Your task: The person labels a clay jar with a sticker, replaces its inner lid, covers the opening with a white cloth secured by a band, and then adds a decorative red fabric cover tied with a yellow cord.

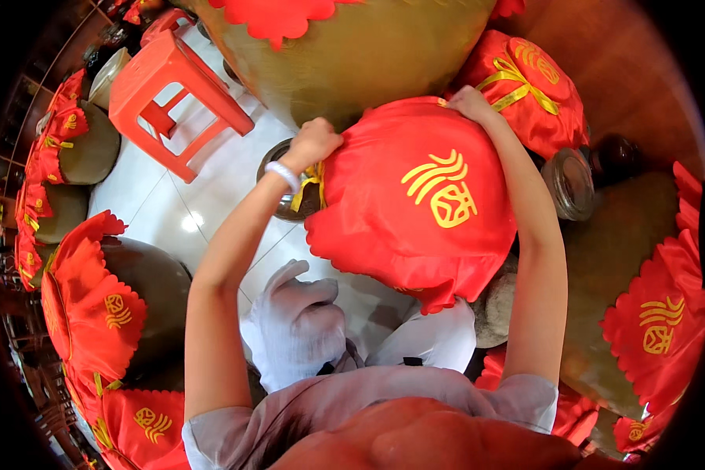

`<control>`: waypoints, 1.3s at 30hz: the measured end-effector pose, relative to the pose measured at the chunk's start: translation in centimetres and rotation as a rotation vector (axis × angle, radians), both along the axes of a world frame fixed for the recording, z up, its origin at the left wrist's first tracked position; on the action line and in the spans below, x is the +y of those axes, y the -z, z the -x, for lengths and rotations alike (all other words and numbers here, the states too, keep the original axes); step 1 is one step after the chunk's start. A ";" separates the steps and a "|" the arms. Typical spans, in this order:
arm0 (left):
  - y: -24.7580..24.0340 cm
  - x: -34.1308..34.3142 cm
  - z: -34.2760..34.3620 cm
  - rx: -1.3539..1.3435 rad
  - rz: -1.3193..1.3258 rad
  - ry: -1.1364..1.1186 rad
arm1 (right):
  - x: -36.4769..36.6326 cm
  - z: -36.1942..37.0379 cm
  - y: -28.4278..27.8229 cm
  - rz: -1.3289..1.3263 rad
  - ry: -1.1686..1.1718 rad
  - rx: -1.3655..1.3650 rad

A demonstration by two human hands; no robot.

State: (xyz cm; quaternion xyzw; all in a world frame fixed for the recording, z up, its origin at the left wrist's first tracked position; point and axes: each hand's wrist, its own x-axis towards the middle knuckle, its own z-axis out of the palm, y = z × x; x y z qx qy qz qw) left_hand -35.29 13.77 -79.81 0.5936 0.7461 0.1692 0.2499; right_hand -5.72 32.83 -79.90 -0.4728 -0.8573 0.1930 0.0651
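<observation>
A red satin jar cover (423,196) with a scalloped edge and a yellow printed emblem drapes over a rounded form in front of me; what lies under it is hidden. My left hand (315,142) is closed on the cloth at its far left edge. My right hand (474,104) pinches the far right edge, next to another covered jar. Below my left hand, a yellow ribbon (313,186) hangs over a dark round vessel (283,176); whether the fingers also hold ribbon cannot be seen.
A large olive-brown jar (345,66) stands just beyond the cover. To its right is a jar with a red cover and yellow bow (529,90), then a glass jar (569,184). A red plastic stool (172,102) stands far left. More covered jars (145,282) line both sides.
</observation>
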 end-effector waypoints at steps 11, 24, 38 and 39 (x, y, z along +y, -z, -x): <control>-3.1 0.3 -0.9 -0.728 0.102 0.046 | 0.6 -2.9 -4.1 0.097 0.238 -0.137; 0.2 0.6 -0.2 -0.416 0.101 0.088 | 0.0 -0.8 -1.0 0.126 -0.015 0.046; 2.7 1.4 0.4 -0.262 0.050 -0.024 | -2.4 -3.2 -3.8 0.007 0.239 0.221; 3.0 1.3 0.9 -0.256 0.024 -0.035 | -2.9 -3.4 -4.1 -0.050 0.176 0.255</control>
